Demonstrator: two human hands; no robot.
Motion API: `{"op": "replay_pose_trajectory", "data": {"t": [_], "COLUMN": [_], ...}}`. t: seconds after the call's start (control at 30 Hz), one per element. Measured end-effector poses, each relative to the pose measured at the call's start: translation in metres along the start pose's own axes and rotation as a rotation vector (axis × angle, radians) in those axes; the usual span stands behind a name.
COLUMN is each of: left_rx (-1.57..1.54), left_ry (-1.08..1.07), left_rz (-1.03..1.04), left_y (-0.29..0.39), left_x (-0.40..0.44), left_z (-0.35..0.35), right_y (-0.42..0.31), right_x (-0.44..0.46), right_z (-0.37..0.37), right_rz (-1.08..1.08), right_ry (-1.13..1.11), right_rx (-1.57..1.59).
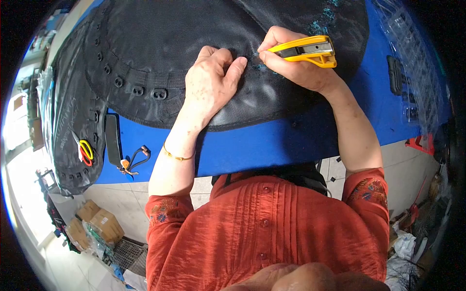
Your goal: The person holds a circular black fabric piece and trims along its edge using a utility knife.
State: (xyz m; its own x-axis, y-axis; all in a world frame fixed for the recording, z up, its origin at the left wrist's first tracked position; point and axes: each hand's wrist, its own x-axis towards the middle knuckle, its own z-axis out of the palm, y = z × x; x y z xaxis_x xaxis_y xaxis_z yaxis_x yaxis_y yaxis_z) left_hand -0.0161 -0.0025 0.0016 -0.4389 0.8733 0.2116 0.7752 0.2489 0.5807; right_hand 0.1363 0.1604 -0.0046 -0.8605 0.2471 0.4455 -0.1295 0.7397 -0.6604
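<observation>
A large piece of black mesh fabric (160, 43) with a curved, bound edge lies over the blue table. My left hand (211, 80) presses down on it with curled fingers, gathering the cloth; its fingertips are hidden. To the right, my right hand (301, 70) holds a yellow plastic hand tool (320, 51) with a metal strip set in it, whose exact kind I cannot make out. The tool rests across the top of that hand, and thumb and forefinger pinch together at its front end, low over the fabric. Teal bits (325, 19) are scattered on the mesh near this hand.
Black clips (159, 93) line the fabric's left edge. Scissors (86, 152) with red and yellow handles, a phone (112, 139) and a key cord (138, 157) lie at left. Clear plastic wrap (412, 53) hangs along the blue table's (238, 150) right side. Cardboard boxes (104, 225) stand on the floor.
</observation>
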Motion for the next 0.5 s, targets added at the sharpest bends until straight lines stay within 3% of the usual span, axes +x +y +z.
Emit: {"op": "replay_pose_trajectory", "data": {"t": [0.3, 0.5], "left_rx": [-0.014, -0.038], "left_ry": [0.000, 0.006], "left_rz": [0.000, 0.009], "left_y": [0.000, -0.002], "left_x": [0.001, 0.000], "left_z": [0.003, 0.003], "right_y": [-0.002, -0.010], "right_x": [0.003, 0.002], "right_z": [0.002, 0.008], "right_rz": [-0.078, 0.150], "right_ry": [0.072, 0.123], "right_rx": [-0.117, 0.115]}}
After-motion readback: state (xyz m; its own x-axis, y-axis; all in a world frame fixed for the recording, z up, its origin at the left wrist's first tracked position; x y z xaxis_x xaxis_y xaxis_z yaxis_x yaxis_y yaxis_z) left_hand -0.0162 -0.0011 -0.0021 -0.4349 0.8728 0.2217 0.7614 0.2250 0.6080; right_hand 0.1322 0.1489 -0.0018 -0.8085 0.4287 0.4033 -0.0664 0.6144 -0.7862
